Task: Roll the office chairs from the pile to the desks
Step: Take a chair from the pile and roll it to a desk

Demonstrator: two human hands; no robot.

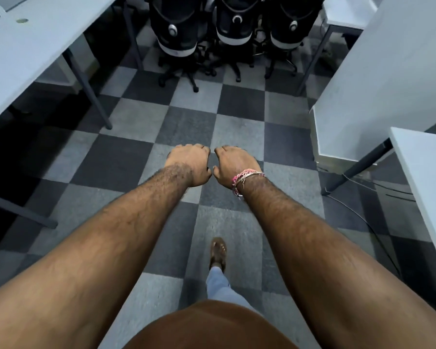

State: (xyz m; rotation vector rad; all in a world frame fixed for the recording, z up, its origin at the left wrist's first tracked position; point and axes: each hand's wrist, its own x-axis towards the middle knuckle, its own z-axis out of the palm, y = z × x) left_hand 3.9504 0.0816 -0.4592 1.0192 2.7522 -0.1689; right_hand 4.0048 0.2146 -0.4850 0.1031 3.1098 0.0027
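Three black office chairs stand side by side at the far end of the aisle: the left chair point(175, 34), the middle chair point(233, 26) and the right chair point(288, 28), backs toward me, wheeled bases touching. My left hand point(190, 163) and my right hand point(233, 165) are held out in front of me, side by side over the floor, fingers curled under, holding nothing. Both are well short of the chairs. A pink thread band circles my right wrist.
A white desk point(30, 54) on grey legs runs along the left. At the right are a white partition point(378, 91) and another desk point(428, 172), with cables point(363, 215) trailing on the floor. A checkered carpet aisle point(186, 114) leads to the chairs. My sandalled foot point(218, 253) is forward.
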